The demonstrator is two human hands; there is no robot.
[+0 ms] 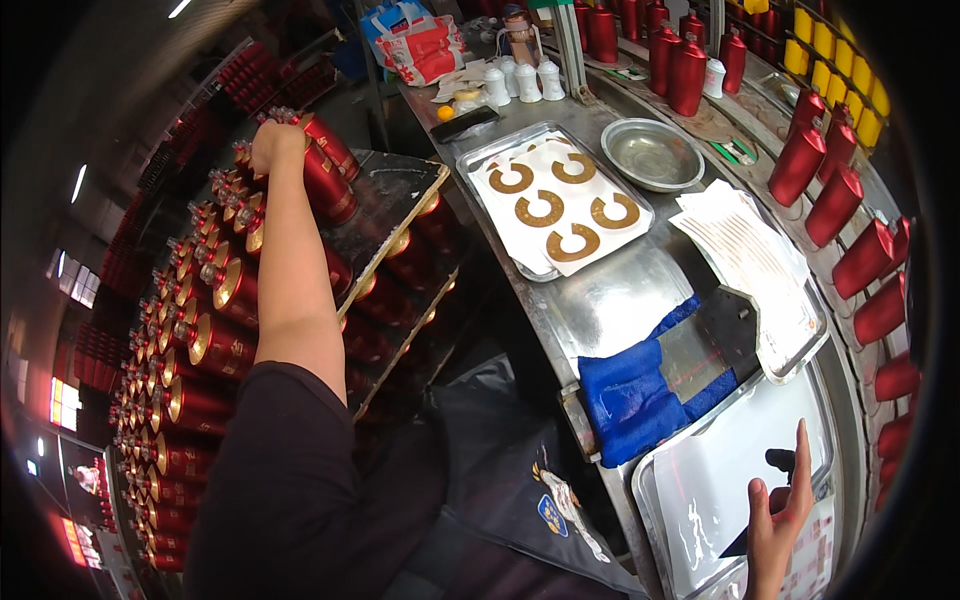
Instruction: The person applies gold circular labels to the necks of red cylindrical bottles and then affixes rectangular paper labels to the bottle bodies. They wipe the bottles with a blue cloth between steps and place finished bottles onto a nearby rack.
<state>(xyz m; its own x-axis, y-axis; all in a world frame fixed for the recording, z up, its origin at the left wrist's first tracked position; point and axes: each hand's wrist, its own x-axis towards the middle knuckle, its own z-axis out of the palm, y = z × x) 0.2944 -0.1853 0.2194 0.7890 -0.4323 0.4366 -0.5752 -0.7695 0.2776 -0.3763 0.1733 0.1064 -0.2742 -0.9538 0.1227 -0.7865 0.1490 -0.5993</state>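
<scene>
On the far left, my left hand point(278, 148) is stretched out over a shelf of red bottles. Its fingers curl round the top of a red bottle point(327, 190), though the fingertips are partly hidden. More bottles with gold bases point(222, 350) lie packed together below my forearm. At the lower right, my right hand point(785, 520) holds nothing that I can see, thumb and forefinger apart. A black covering point(781, 460) shows on one of its fingers. Beneath that hand is a metal tray point(645, 490) lined with a white sheet.
Gold C-shaped labels point(540, 208) lie on paper in a metal tray point(535, 272). Beside it are a metal bowl point(653, 155), a stack of paper sheets point(745, 245) and a blue cloth point(632, 400). Red bottles point(833, 207) line a curved conveyor on the right.
</scene>
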